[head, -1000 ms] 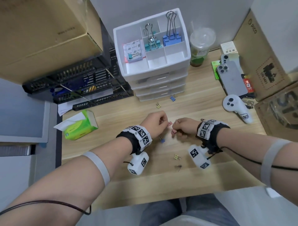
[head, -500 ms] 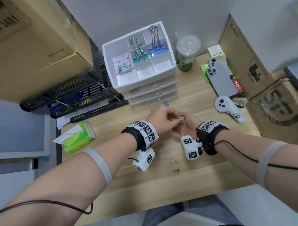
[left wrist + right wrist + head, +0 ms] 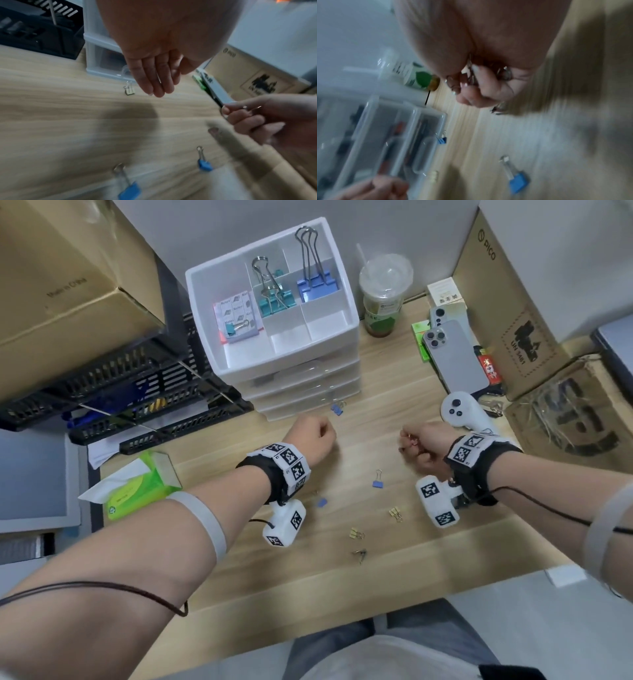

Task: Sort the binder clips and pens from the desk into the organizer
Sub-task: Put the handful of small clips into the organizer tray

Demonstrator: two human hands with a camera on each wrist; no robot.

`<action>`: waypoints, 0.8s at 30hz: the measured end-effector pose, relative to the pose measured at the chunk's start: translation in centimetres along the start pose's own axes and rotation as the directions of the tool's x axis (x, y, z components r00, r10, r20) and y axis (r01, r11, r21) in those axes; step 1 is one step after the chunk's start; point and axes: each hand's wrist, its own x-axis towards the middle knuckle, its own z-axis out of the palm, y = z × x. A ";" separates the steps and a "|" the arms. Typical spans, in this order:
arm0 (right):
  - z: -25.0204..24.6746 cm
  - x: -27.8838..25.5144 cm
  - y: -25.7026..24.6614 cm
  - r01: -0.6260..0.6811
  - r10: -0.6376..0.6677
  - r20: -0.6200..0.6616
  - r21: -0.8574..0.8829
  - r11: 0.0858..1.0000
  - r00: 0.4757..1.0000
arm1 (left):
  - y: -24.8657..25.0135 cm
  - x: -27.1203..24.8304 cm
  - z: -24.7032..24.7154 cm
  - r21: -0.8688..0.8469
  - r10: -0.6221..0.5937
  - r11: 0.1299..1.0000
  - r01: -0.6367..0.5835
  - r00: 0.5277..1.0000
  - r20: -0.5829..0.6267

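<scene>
1. A second ago both hands met in the middle of the desk, fingertips together over a small clip. Now they have drawn apart: the left hand [image 3: 310, 436] has gone off to its own side, and the right hand [image 3: 423, 445] has kept the catch.

2. I take that as a hand-over: the clips are being gathered into the right hand, which frees the left to pick again.

3. The right hand is curled tight round a bunch of small clips [image 3: 471, 75]; wire loops poke out between its fingers [image 3: 240, 115] in both wrist views. How many it holds I cannot tell.

4. The left hand holds nothing. From its own wrist camera its fingers [image 3: 154, 81] lie fairly straight and close together, pointing down at the desk without touching it. From above it looks more bunched.

5. Loose clips remain on the desk:
   - a small blue clip [image 3: 337, 408] just ahead of the left hand, at the foot of the organizer [image 3: 342, 313];
   - another blue clip [image 3: 377, 479] between the two wrists;
   - a third blue clip [image 3: 322, 502] beside the left wrist;
   - gold clips [image 3: 395, 513] nearer the person's body.

6. The organizer stands ahead of both hands; its top tray already has larger teal and blue clips in its back compartments. No pen shows on the desk, so a fair part of the sorting is left.
</scene>
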 end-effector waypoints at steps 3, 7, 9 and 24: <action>-2.0 -0.2 0.4 0.154 -0.322 -0.079 -0.755 0.637 0.943 | -0.9 0.0 1.2 0.102 -0.015 0.995 0.004 0.995 0.098; -2.7 -0.3 1.7 0.108 -0.402 -0.095 -0.885 0.453 0.911 | -0.8 0.2 2.6 0.165 -0.051 0.986 0.016 0.976 0.210; -2.1 0.1 2.6 0.146 -0.402 -0.063 -0.871 0.468 0.914 | -0.8 0.2 2.8 0.184 -0.069 0.983 0.025 0.970 0.234; 1.1 2.7 3.1 0.123 -0.066 0.263 -0.205 0.971 0.963 | -4.6 -1.5 2.5 0.192 -0.161 0.974 0.122 0.966 0.203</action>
